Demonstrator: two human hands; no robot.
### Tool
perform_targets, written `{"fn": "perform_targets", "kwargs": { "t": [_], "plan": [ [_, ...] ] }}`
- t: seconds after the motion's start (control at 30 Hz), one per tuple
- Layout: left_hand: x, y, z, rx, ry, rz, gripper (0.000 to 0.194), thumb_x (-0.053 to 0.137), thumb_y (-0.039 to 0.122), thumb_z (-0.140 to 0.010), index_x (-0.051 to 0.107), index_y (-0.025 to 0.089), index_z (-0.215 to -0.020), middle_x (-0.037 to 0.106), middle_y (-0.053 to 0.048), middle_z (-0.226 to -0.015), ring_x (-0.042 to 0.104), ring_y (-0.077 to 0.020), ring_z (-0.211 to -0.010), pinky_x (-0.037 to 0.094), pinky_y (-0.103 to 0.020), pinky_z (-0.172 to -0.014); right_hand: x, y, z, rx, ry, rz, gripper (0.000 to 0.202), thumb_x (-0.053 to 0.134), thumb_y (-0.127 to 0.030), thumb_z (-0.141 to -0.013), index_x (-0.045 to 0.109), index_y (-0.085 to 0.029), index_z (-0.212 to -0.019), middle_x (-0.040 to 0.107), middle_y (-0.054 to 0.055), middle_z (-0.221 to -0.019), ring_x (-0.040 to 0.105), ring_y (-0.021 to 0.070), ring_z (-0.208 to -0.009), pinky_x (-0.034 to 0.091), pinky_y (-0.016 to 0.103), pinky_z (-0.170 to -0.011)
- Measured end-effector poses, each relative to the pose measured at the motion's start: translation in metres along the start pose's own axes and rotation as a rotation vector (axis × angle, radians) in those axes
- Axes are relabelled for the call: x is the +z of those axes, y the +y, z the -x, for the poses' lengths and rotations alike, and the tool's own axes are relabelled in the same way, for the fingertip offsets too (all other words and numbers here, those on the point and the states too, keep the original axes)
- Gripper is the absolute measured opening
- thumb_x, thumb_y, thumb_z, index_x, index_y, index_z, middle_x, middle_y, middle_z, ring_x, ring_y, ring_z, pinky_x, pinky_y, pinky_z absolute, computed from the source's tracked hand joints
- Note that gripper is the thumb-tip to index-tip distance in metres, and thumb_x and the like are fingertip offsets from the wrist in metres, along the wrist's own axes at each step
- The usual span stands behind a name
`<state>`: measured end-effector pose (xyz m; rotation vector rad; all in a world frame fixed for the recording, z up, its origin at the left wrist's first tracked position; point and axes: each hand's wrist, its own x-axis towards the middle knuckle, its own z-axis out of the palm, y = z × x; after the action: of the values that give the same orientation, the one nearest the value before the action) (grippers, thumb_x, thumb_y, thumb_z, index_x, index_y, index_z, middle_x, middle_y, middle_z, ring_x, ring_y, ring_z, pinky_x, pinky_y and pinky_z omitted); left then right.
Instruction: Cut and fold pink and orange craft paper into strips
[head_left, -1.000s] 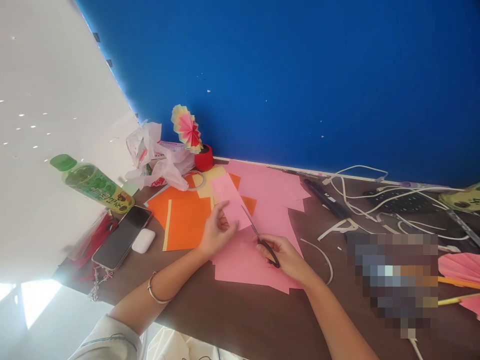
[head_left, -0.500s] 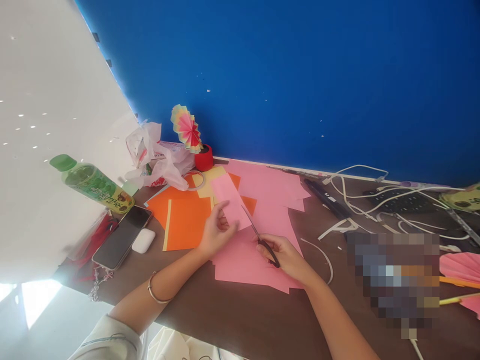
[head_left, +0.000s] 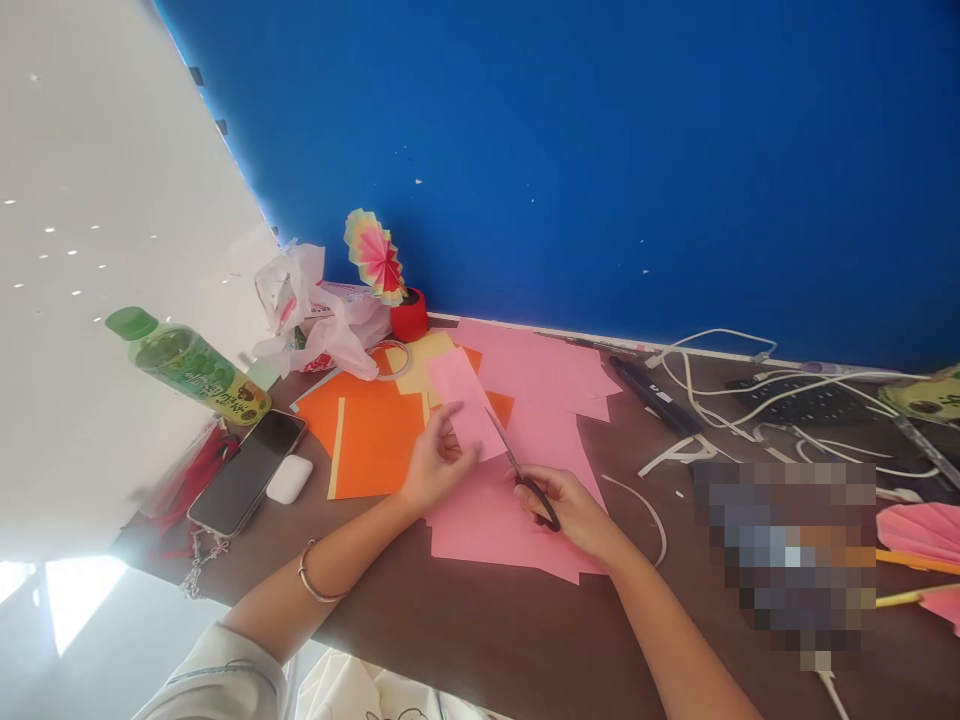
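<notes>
Head view: pink paper piece (head_left: 459,388) is pinched by the left hand (head_left: 439,458), seemingly to steady its edge against scissors (head_left: 513,458) gripped in the right hand (head_left: 564,505).

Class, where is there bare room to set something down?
Bare tabletop shows in front of the pink sheets, between the left forearm and right forearm; a smaller patch lies between the white case and left forearm. Crowded: back right, with white cables.

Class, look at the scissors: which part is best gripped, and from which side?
Probably the dark handle, from the near right, where the right hand grips it: it slants back toward the person, while the slim blades point away to the far left, toward the held paper.
</notes>
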<state>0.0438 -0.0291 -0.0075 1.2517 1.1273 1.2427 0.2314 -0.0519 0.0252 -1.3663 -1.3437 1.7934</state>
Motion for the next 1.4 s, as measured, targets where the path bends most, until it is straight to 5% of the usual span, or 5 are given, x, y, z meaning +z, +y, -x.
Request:
{"fn": "perform_targets", "kwargs": {
  "t": [1.4],
  "plan": [
    [0.0025,-0.0011,0.0028,-0.011,-0.037,0.006,0.052,0.064,0.032,-0.074,0.043,0.02,-0.12,0.039,0.006,-0.066,0.042,-0.0049,-0.053,0.04,-0.018,-0.054,0.0008,0.0006,-0.0012,-0.034,-0.021,0.027,0.037,0.062,-0.051,-0.073,0.056,-0.016,-0.083,0.04,-0.005,-0.059,0.034,0.0072,-0.052,0.028,0.023,-0.045]
  ]
}}
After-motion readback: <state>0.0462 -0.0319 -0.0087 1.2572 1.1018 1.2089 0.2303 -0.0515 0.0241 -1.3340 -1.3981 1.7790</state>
